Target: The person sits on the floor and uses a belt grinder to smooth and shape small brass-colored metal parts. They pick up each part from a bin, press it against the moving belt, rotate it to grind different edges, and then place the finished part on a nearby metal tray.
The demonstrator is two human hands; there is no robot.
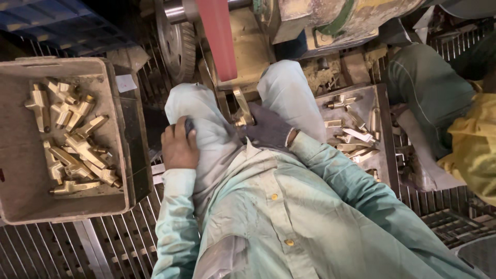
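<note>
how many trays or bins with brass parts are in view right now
2. A grey bin of brass parts sits at the left, beside the left hand. A flatter tray of them lies right of the gloved right hand. Others may be hidden.

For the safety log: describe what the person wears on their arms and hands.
Both arms are covered by long, pale green shirt sleeves, creased and lightly smudged, with buttoned cuffs. The right hand wears a dark grey knitted glove. The left hand is bare, with no glove.
</note>
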